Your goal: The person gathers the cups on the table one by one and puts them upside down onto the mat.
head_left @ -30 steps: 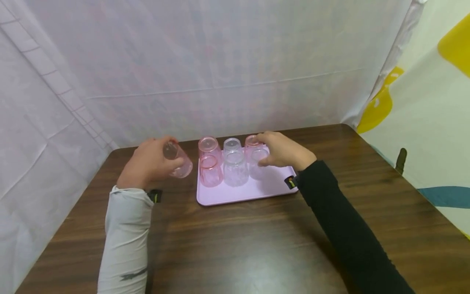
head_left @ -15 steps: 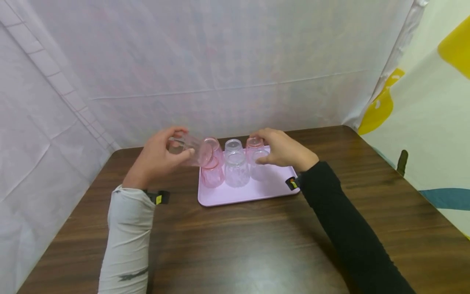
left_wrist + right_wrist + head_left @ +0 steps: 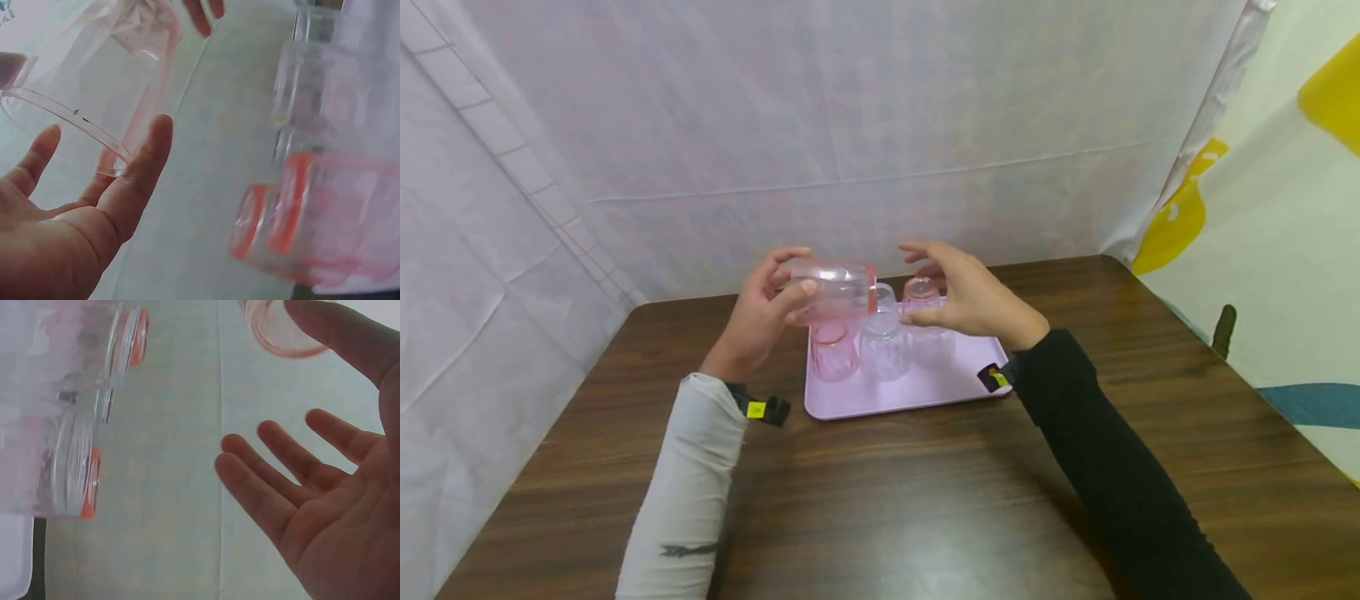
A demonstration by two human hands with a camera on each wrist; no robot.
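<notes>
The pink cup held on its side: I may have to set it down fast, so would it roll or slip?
Probably. The pink cup looks smooth, clear and round, so it could roll on the table. The left hand holds it with fingertips only, suggesting it is light, perhaps slippery.

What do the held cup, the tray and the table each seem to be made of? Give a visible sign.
Held cup: clear pink-tinted plastic or glass; see-through.
Tray: matte pink plastic, probably; uniform colour.
Table: dark wood or wood-look laminate; grain lines, slight sheen.
</notes>
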